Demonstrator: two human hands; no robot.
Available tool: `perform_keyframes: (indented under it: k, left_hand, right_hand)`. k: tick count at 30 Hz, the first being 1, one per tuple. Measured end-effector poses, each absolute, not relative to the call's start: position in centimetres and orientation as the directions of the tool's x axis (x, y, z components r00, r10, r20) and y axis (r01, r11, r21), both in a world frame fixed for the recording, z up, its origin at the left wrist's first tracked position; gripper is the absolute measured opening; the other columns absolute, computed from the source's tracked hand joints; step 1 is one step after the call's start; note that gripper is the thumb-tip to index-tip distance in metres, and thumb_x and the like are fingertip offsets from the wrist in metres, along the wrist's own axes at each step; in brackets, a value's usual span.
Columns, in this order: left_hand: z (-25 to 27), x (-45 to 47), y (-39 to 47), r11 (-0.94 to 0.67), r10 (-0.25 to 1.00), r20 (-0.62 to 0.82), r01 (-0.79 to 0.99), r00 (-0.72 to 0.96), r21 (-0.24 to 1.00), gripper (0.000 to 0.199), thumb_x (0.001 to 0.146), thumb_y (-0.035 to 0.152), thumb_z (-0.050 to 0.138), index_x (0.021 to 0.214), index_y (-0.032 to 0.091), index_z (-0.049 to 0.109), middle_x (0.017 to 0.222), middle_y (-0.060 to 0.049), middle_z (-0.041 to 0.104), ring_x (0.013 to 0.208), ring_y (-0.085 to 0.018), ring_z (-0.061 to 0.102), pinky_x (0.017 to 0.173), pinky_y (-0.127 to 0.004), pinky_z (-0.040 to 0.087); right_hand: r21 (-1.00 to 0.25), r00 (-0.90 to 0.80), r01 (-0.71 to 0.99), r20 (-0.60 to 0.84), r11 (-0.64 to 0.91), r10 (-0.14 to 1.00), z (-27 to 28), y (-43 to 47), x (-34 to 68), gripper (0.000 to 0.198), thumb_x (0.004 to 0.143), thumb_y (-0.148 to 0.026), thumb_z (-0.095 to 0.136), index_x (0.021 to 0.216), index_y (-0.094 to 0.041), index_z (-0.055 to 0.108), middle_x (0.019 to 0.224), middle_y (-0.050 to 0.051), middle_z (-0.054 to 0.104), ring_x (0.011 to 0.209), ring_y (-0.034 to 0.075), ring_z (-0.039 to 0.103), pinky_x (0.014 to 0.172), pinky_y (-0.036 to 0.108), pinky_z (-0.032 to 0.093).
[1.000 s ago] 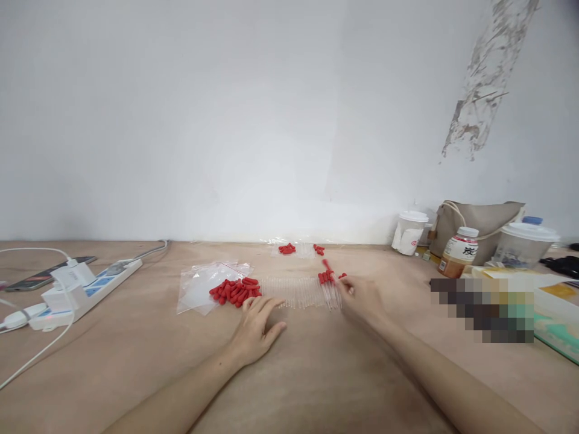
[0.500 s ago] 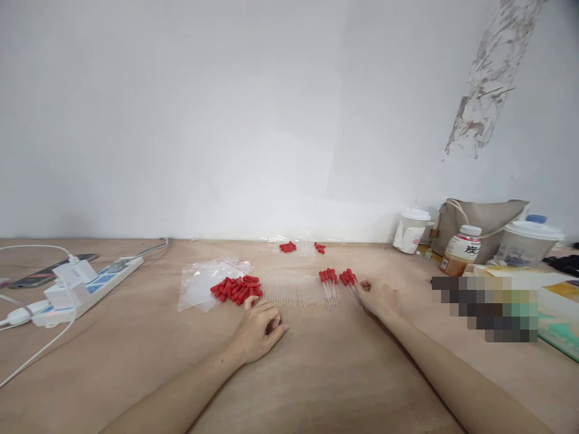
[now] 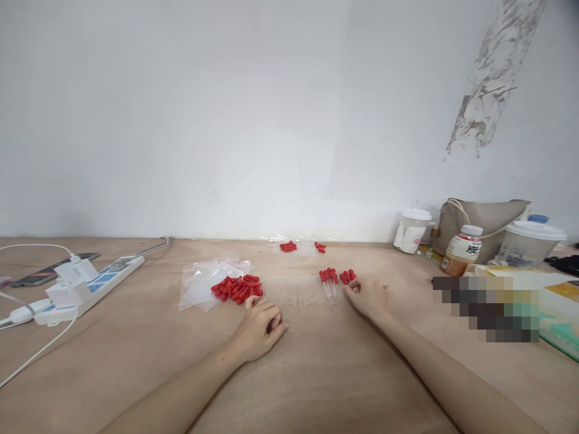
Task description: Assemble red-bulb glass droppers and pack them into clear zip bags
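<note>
My left hand (image 3: 261, 328) rests on the table with its fingers loosely bent and its thumb apart. Its fingertips lie beside a pile of red rubber bulbs (image 3: 236, 289) and the near left end of a row of clear thin tubes (image 3: 292, 290). My right hand (image 3: 368, 298) lies over the tubes of a small group of red-bulbed droppers (image 3: 348, 276), hiding most of those tubes. Its fingers are bent, and whether they grip a dropper is hidden. Another group of droppers (image 3: 329, 276) lies just left of it, bulbs pointing to the wall.
Clear zip bags (image 3: 203, 286) lie under and left of the bulb pile. Near the wall is another clear bag (image 3: 305, 248) with red bulbs. A power strip (image 3: 97, 286) with cables stands left. A paper cup (image 3: 411, 232), a bottle (image 3: 462, 250) and a lidded tub (image 3: 527, 244) stand right.
My right hand has shifted left and now covers the tubes of the rightmost droppers, which showed before. The left hand has stayed in place.
</note>
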State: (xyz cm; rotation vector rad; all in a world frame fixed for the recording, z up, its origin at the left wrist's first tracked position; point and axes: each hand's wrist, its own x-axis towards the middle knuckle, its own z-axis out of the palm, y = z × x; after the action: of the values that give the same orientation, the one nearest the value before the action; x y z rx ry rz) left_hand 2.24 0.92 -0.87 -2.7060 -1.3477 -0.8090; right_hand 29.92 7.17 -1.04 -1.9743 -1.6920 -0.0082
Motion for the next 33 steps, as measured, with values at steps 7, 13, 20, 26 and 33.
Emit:
perform_keyframes:
  k: [7,13,20,26,33]
  left_hand:
    - [-0.7,2.3,0.9,-0.629,0.743,0.446,0.748,0.499,0.211,0.025,0.077,0.022,0.050,0.058,0.017,0.035,0.064,0.005,0.052,0.065,-0.012,0.047,0.082,-0.036,0.023]
    - [-0.8,2.2,0.9,-0.624,0.744,0.451,0.755,0.494,0.203,0.025,0.077,0.023,0.051,0.058,0.017,0.036,0.063,0.005,0.051,0.065,-0.012,0.046,0.081,-0.035,0.023]
    - [-0.7,2.1,1.1,-0.554,0.753,0.521,0.815,0.402,0.172,0.021,0.076,0.024,0.050,0.060,0.018,0.040,0.064,0.003,0.050,0.069,-0.016,0.047,0.072,-0.032,0.028]
    - [-0.2,0.1,3.3,-0.284,0.718,0.688,0.947,0.105,0.152,0.006,0.075,0.026,0.052,0.074,0.021,0.053,0.083,-0.004,0.056,0.084,-0.023,0.046,0.077,-0.039,0.025]
    - [-0.5,-0.5,4.6,-0.192,0.723,0.689,0.974,0.057,0.121,0.012,0.072,0.033,0.055,0.070,0.021,0.057,0.090,-0.006,0.055,0.090,-0.027,0.044,0.082,-0.044,0.022]
  right_hand:
    - [-0.218,0.164,0.968,0.169,-0.126,0.972,-0.1,8.2,28.6,0.029,0.074,-0.038,0.042,0.069,-0.020,0.064,0.078,0.008,0.065,0.079,0.025,0.058,0.080,0.045,0.030]
    - [-0.138,0.146,0.981,0.068,-0.135,0.987,0.7,9.8,27.5,0.019,0.066,-0.024,0.051,0.078,-0.016,0.064,0.083,0.013,0.064,0.081,0.027,0.059,0.072,0.039,0.037]
    - [-0.094,0.115,0.990,0.057,-0.109,0.992,0.9,9.6,27.0,0.014,0.066,-0.016,0.051,0.071,-0.014,0.063,0.078,0.013,0.064,0.077,0.026,0.060,0.079,0.045,0.031]
    - [-0.053,-0.034,0.998,0.200,0.046,0.979,1.4,6.6,27.3,0.022,0.078,-0.018,0.039,0.084,-0.011,0.059,0.089,0.018,0.061,0.084,0.028,0.056,0.075,0.039,0.033]
    - [-0.032,-0.379,0.872,0.589,0.489,0.714,-1.8,3.3,26.5,0.022,0.084,-0.012,0.029,0.094,-0.015,0.049,0.083,0.007,0.062,0.075,0.019,0.055,0.078,0.036,0.030]
